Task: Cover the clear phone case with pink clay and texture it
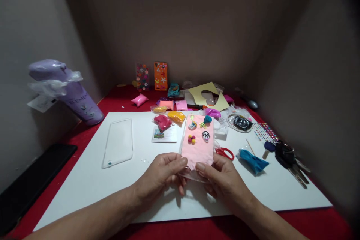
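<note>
Between my two hands, a phone case (197, 152) spread with pink clay is raised a little over the white board (84, 191). Small clay figures in several colours sit on its upper half, and its lower part is plain pink. My left hand (165, 170) grips the lower left edge, thumb on top. At the lower right my right hand (225, 176) pinches the case, its thumb lying on the pink surface. The fingers beneath the case are partly hidden. Red-handled scissors (225, 153) lie just beyond my right hand, their blades out of sight.
A clear phone case (118, 143) lies at left on the board. Clay packets (176, 116) cluster behind my hands. On the right are a blue clay packet (254, 161), keys (298, 168) and coloured gems (267, 132). A purple bottle (81, 101) stands at far left.
</note>
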`<state>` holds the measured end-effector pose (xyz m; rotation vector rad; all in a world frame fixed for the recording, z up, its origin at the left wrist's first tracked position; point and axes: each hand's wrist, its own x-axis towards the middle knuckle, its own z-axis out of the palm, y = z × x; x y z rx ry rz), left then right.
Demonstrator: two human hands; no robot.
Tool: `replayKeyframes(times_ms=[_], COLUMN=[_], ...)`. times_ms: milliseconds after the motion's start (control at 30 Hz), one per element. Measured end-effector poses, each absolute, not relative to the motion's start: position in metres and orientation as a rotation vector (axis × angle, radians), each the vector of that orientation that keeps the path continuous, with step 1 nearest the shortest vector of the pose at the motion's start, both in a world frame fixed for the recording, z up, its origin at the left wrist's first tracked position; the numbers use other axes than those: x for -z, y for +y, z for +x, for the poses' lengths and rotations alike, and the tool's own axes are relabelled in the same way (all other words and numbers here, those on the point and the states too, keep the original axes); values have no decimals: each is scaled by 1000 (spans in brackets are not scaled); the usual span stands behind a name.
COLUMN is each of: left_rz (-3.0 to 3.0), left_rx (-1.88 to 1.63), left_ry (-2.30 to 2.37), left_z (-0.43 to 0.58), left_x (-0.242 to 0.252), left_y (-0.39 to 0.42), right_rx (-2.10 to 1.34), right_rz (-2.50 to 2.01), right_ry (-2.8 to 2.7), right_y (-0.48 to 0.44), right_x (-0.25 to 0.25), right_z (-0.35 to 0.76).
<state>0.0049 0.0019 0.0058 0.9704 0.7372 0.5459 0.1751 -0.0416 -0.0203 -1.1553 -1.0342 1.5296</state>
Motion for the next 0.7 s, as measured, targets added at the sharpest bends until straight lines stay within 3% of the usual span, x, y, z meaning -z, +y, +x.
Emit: replayKeyframes(times_ms=[700], left_rz=[975], left_rx=[-604], left_ry=[723], left_z=[7], left_x=[-4], left_y=[2], right_rx=[-1555], right_rz=[-1116], right_ry=[-1010], right_y=[-40], right_x=[21], right_z=[174])
